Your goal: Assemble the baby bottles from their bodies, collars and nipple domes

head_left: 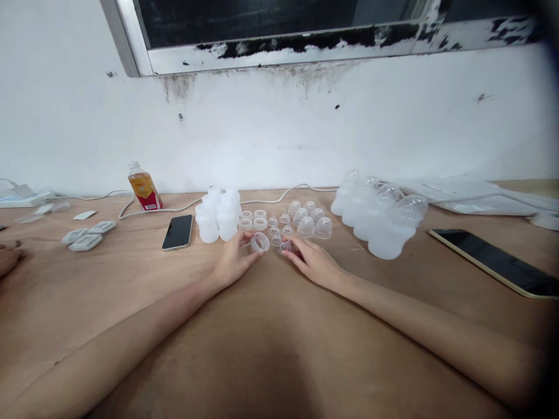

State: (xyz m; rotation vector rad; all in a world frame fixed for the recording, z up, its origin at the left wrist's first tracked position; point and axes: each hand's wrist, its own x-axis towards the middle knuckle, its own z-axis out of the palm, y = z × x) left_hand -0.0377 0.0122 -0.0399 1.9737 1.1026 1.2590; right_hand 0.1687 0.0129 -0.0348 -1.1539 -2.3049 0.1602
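Observation:
My left hand (237,258) grips a clear bottle collar ring (260,242), tilted so its opening faces me. In my right hand (315,261), the fingertips pinch a clear bottle nipple (285,247) low over the table. Several more collar rings (246,215) lie just beyond the left hand, and small clear nipples (273,221) stand in rows between the two hands. Behind the right hand are several clear dome caps (323,227). White translucent bottles (209,224) form a group to the left of the rings.
Capped bottles (386,233) stand at the right, near a large phone (498,262). A smaller phone (177,233), a drink bottle (145,187) and white plastic pieces (86,240) are on the left. A white cable (279,201) runs along the wall. Another person's hand (9,258) rests at the left edge.

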